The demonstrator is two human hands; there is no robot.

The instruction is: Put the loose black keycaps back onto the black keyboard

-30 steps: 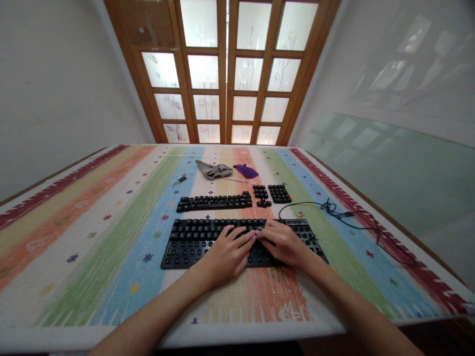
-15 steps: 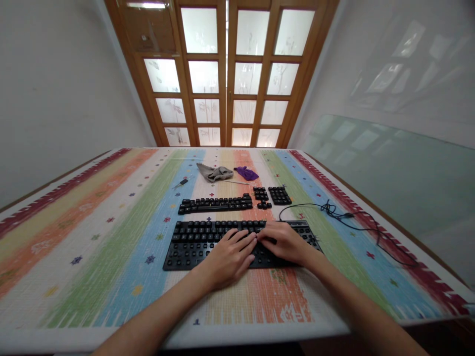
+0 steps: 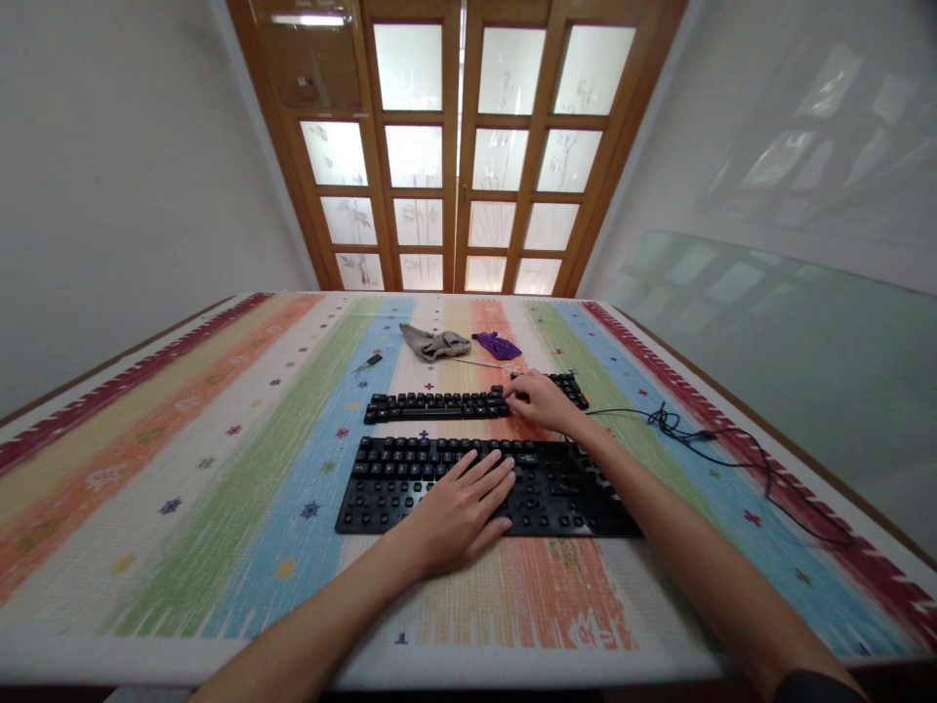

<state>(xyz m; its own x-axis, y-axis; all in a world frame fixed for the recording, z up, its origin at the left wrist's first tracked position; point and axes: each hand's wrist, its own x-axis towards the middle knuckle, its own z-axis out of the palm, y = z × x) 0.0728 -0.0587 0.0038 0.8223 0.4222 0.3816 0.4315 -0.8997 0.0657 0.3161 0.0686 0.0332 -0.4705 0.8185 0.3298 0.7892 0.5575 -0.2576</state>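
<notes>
A black keyboard (image 3: 571,503) lies across the striped cloth; keycaps fill its upper rows at the left, while bare switches show lower down. My left hand (image 3: 465,513) rests flat on the middle of it, fingers stretched out. Beyond the keyboard, loose black keycaps (image 3: 431,402) stand grouped in rows. At the right end of these rows is my right hand (image 3: 538,400), its thumb and fingers pinched on a keycap there, which they mostly hide. More loose keycaps (image 3: 575,389) show partly behind that hand.
Farther back lie a grey cloth (image 3: 435,344), a purple cloth (image 3: 498,346) and a thin rod (image 3: 475,363). A small black-handled wire tool (image 3: 373,360) is to their left. The black cable (image 3: 684,430) coils at the right. A striped tablecloth (image 3: 241,469) covers the table.
My right hand has moved away from the keyboard, forward to the loose keycaps. The left hand stays on the keyboard, fingers a little more spread. The view has shifted slightly.
</notes>
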